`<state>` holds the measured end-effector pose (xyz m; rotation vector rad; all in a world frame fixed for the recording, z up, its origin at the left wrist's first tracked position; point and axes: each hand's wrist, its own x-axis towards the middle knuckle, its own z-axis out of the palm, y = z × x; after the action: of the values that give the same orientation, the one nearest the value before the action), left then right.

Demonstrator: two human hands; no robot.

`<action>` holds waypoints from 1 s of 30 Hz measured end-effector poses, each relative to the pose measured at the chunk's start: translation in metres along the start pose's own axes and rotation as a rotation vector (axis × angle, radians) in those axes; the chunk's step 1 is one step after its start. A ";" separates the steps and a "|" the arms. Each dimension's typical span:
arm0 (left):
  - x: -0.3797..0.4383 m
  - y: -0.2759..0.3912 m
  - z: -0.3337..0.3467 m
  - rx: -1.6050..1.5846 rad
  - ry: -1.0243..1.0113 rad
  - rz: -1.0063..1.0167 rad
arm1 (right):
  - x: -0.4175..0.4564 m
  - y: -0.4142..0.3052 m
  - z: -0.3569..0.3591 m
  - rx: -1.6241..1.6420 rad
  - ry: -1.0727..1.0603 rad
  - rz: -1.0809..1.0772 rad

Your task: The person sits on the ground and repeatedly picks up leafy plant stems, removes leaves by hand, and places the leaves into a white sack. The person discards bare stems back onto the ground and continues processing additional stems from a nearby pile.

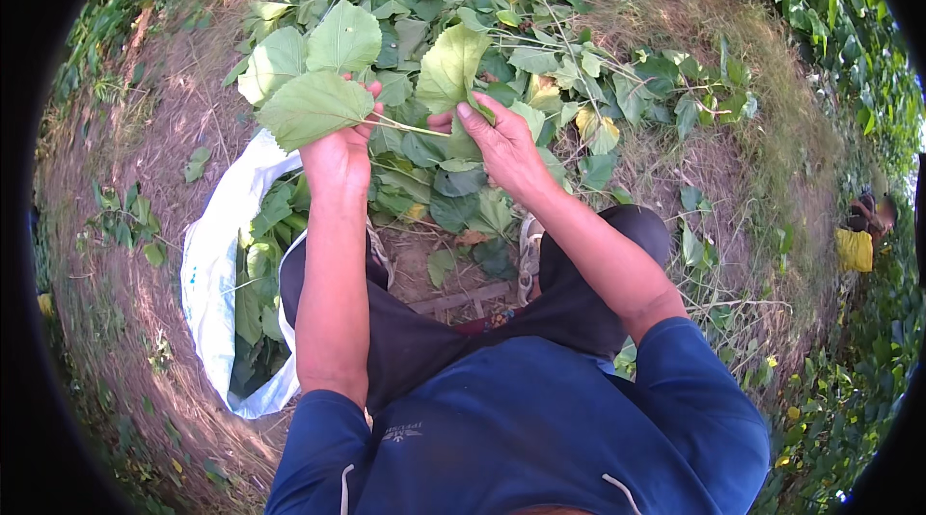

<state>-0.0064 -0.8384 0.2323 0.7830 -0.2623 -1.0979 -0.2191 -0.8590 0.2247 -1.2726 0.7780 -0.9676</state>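
My left hand (346, 146), palm turned up, holds several broad, toothed green leaves (318, 106) that look like mulberry. A pale stem (405, 127) runs from these leaves towards my right hand. Between the thumb and fingers of my right hand (499, 142) is another broad leaf (453, 68), lighter green and upright. Both hands are above a pile of cut leafy branches (463, 186) on the ground. Beside my left forearm stands a white sack (210, 254) with its mouth spread wide. Loose green leaves (253, 298) lie inside it, partly hidden by my arm and leg.
My knees are bent on either side of the pile, with a shoe (530, 254) near its edge. Bare twigs (571, 45) stick out to the right. Leafy plants (846, 23) line the right side, where another person (868, 215) is near a yellow item (854, 249).
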 end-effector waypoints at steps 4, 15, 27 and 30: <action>-0.001 -0.006 0.003 0.056 0.022 -0.006 | 0.002 -0.006 -0.004 0.253 0.135 0.001; -0.001 -0.022 0.001 -0.021 -0.109 -0.032 | 0.021 -0.029 -0.034 0.663 0.325 0.074; 0.008 -0.010 -0.006 0.019 -0.056 0.006 | 0.023 -0.061 -0.122 0.815 0.412 -0.044; 0.014 -0.007 -0.018 0.015 -0.046 0.036 | 0.017 -0.078 -0.128 0.721 0.449 -0.061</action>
<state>0.0053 -0.8442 0.2119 0.7643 -0.3226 -1.0823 -0.3394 -0.9295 0.2825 -0.4572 0.6344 -1.4434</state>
